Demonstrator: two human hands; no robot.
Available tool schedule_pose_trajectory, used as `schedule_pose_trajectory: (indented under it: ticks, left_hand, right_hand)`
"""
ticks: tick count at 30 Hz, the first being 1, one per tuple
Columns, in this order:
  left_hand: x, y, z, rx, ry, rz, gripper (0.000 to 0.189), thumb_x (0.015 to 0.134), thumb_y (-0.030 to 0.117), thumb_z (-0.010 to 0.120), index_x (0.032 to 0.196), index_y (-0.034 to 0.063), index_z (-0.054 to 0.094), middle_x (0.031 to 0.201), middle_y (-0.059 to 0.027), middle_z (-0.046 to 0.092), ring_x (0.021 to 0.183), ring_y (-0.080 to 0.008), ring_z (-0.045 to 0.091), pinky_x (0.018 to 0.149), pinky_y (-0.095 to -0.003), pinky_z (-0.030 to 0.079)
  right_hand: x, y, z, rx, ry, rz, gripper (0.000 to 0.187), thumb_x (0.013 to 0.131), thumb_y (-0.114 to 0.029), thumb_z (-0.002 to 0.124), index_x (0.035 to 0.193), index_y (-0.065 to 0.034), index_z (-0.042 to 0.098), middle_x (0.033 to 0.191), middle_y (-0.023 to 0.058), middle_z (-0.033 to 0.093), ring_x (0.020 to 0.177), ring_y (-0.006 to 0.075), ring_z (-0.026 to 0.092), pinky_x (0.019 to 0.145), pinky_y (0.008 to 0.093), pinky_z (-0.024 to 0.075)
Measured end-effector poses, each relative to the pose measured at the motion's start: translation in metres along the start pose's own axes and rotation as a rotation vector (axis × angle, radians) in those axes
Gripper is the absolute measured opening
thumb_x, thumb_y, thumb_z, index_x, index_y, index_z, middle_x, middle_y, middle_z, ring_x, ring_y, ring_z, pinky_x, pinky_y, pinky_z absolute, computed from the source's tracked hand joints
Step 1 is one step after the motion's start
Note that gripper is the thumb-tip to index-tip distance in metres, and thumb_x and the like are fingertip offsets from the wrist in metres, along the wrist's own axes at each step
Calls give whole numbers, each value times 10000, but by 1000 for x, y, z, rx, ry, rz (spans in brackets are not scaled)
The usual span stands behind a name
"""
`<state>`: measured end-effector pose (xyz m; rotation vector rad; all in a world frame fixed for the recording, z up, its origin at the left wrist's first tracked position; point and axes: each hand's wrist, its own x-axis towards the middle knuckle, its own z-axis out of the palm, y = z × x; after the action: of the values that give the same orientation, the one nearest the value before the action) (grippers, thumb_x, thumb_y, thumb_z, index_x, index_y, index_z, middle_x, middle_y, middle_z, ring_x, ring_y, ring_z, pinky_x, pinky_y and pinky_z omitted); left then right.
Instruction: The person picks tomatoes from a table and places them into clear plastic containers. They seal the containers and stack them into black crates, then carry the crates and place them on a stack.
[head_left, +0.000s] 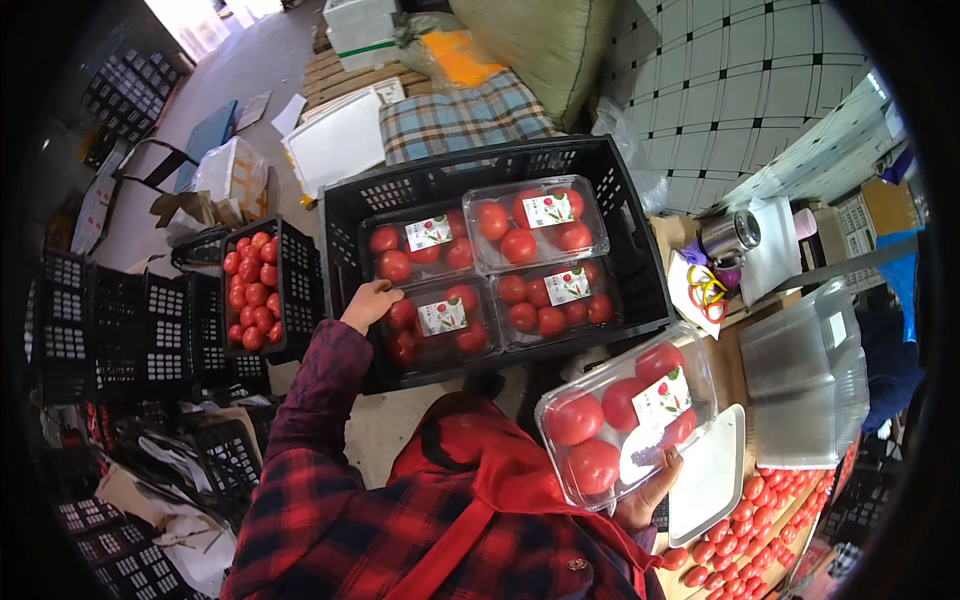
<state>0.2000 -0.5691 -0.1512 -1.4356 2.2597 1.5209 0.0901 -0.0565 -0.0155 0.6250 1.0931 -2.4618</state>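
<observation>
My right hand (651, 491) grips the near end of a clear plastic clamshell pack of tomatoes (621, 420), tilted outside the crate at my right. Its lid bears a printed label. My left hand (373, 304) reaches over the left side of a black plastic crate (491, 161). Its fingertips are at the back left corner of a tomato pack (442, 322); whether they grip it is hidden. Three more labelled packs lie in the crate: one at back left (420, 244), one at front right (556, 304), and one at back right (535, 225), which sits higher.
A smaller crate of loose tomatoes (255, 292) stands at left. On the right-hand table are a white tray (709, 480), nested clear containers (799, 382), many loose tomatoes (742, 525), scissors (705, 292) and a steel thermos (729, 234). A plaid cloth (465, 112) lies behind the crate.
</observation>
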Motion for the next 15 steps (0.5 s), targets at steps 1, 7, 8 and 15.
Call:
schedule_pose_trajectory:
  ticks: [1,7,8,15]
  left_hand:
    - [-2,20,4,-84,-88,-26,588,861,341,667,1327,12,526,1070,-51,628,943,-125,591,778,-261,452]
    - [-1,90,61,-252,-336,-12,688,882,376,650,1403,-12,425,1125,-89,610,932,-144,595,750,-295,485]
    - [3,94,70,-257,-381,-64,718,879,363,657,1425,-19,389,1146,-82,601,940,-146,592,742,-304,485]
    - [48,117,126,-673,-488,-54,377,898,251,646,1210,70,535,1124,-38,587,1002,-160,574,839,-331,461]
  right_hand:
    - [6,5,-3,13,7,-5,560,831,-352,606,1298,-65,492,1242,91,583,1139,288,548,991,444,417]
    - [28,21,28,11,-39,109,539,867,-326,557,1297,-12,473,1260,139,576,1146,310,557,990,447,430]
    - [28,22,37,10,-57,94,534,873,-315,549,1305,-12,471,1262,141,576,1145,311,558,988,441,433]
    - [29,23,57,-3,-16,31,517,884,-296,526,1309,-7,470,1254,140,576,1129,310,564,983,432,437]
